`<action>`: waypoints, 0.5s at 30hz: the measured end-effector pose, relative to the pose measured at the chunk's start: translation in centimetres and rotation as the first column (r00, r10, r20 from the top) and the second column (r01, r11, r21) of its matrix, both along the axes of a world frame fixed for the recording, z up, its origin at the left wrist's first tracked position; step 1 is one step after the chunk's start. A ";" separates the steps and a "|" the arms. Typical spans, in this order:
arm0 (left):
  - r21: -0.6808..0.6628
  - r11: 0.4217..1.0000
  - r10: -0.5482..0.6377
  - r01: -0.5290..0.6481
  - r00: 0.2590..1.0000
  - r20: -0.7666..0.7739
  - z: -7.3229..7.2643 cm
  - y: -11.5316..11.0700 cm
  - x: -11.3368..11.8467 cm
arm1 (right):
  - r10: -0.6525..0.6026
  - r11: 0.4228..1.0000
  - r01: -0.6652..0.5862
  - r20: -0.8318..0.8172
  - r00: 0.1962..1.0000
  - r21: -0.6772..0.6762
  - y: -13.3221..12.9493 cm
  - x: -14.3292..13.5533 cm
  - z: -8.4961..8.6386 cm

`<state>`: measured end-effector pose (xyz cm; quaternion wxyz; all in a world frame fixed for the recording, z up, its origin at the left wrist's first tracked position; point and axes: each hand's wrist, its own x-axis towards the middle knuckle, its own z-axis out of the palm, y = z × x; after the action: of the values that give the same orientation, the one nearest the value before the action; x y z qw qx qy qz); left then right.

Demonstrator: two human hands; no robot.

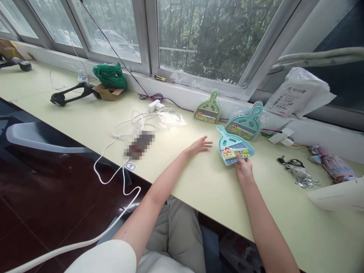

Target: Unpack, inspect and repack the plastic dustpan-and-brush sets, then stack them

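My right hand (244, 170) grips the lower edge of a light blue mini dustpan (227, 141), whose handle points away from me to the upper left. A colourful label and a small brush with bluish bristles show on its face. To its left, my left hand (200, 145) is held over the table with fingers stretched out, nothing in it. Behind them, a green dustpan set (207, 110) leans against the window ledge. A stack of teal and pink dustpans (245, 123) in clear wrap stands beside it, just beyond the held one.
White cables (113, 138) and a blurred-out object (139, 145) lie on the left. A clear plastic bag (172, 118) rests near a white adapter (156, 106). Keys (300, 172), a folded umbrella (334, 163) and a white roll (338, 195) lie on the right.
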<state>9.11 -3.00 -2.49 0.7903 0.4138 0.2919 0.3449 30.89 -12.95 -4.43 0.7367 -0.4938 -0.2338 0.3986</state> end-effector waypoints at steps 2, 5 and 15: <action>0.079 0.990 -0.114 0.117 0.993 -0.041 -0.2 -1.0 1.0 | 0.085 0.996 -0.083 0.074 0.994 -0.028 -0.1 -1.4 0.3; 0.130 0.991 0.032 -0.017 0.993 -0.113 -0.4 -1.4 1.4 | 0.282 0.947 -0.250 0.152 0.947 -0.201 -0.2 -2.7 0.7; 0.342 0.844 0.495 -0.413 0.845 -0.201 0.2 0.3 -0.1 | 0.155 0.910 0.049 0.447 0.881 -0.412 -1.8 4.3 2.6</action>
<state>9.01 -2.67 -2.34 0.5670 0.4862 0.4386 0.4998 35.22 -14.72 -1.81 0.5256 -0.7126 -0.3297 0.3276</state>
